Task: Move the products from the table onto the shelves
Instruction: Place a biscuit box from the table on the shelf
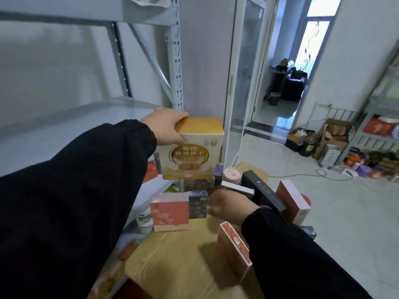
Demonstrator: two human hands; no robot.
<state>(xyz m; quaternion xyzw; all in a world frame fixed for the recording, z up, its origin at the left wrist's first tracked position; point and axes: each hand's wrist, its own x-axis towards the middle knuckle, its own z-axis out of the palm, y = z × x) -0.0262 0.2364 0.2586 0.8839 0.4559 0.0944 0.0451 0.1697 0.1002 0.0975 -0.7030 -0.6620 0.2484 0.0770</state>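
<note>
Wooden table (172,255), gold-topped biscuit box (192,152)

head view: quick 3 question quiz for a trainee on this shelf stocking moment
1. True or false: the left hand grips the biscuit box by its top edge.
2. Multiple choice: the pink box stands on A) the floor, B) the wooden table, C) a shelf.
3. Fill in: the hand held lower, over the products on the table, is the ____ hand.

Key: 1 true. 2 B. 3 right hand.
</note>
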